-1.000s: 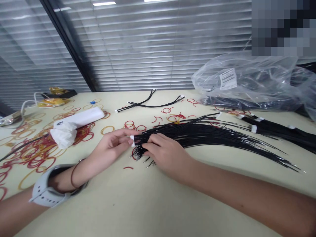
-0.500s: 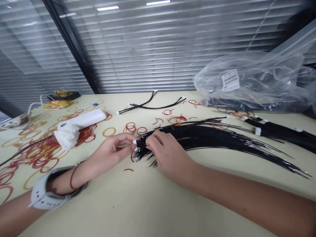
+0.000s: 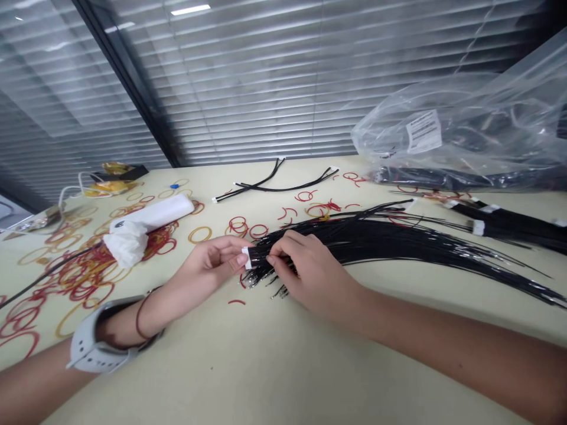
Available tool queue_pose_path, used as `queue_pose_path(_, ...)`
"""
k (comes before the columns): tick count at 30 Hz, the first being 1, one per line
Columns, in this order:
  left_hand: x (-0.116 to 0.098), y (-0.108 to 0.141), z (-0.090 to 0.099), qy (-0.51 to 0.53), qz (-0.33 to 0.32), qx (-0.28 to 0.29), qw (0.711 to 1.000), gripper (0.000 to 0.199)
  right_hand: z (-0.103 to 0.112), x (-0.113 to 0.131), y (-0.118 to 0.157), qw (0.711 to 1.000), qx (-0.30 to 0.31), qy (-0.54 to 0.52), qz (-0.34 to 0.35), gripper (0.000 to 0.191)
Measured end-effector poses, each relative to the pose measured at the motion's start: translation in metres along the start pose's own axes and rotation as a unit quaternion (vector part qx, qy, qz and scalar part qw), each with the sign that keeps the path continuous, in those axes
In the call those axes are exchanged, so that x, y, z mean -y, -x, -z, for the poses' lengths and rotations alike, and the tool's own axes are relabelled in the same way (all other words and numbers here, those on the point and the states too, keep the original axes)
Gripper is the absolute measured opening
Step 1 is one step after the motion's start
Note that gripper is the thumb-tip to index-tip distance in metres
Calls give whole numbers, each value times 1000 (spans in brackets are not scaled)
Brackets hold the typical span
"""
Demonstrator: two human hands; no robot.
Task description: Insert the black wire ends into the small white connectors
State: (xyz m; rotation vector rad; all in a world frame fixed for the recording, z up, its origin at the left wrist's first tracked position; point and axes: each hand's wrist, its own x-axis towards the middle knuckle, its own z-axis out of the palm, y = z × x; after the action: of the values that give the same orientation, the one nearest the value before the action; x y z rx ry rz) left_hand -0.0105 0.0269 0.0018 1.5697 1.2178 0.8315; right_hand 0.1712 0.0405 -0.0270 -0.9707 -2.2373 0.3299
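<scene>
Between thumb and fingers, my left hand (image 3: pixel 217 260) pinches a small white connector (image 3: pixel 248 258) with black wires running out of its right side. Close by on the right, my right hand (image 3: pixel 305 262) is closed on a black wire just behind the connector; the exact wire end is hidden by the fingers. Under both hands lies a long, curved bundle of black wires (image 3: pixel 381 241), its metal-tipped ends fanned out below the connector.
Red and yellow rubber bands (image 3: pixel 88 271) are strewn at left beside a white device (image 3: pixel 163 212) and crumpled tissue (image 3: pixel 126 244). Two finished-looking cables (image 3: pixel 274 188) lie at the back. A clear plastic bag (image 3: pixel 460 141) and connectorised black cables (image 3: pixel 509 224) sit at right.
The connector has tilted a little and shows more of its white face in my left fingers. My right thumb and fingers have shifted slightly along the wires. The view has moved slightly.
</scene>
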Motion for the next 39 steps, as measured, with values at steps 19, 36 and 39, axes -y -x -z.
queue_pose_path(19, -3, 0, -2, -6, 23, -4, 1000, 15, -1, -1, 1, 1000, 12, -15, 23, 14)
queue_pose_path(36, -1, 1, -2, 11, 14, -6, 1000, 16, 3, 1, -1, 991, 36, -122, -45, 14)
queue_pose_path(39, -3, 1, -4, 3, 12, -8, 1000, 16, 4, 2, -2, 991, 29, -122, -43, 14)
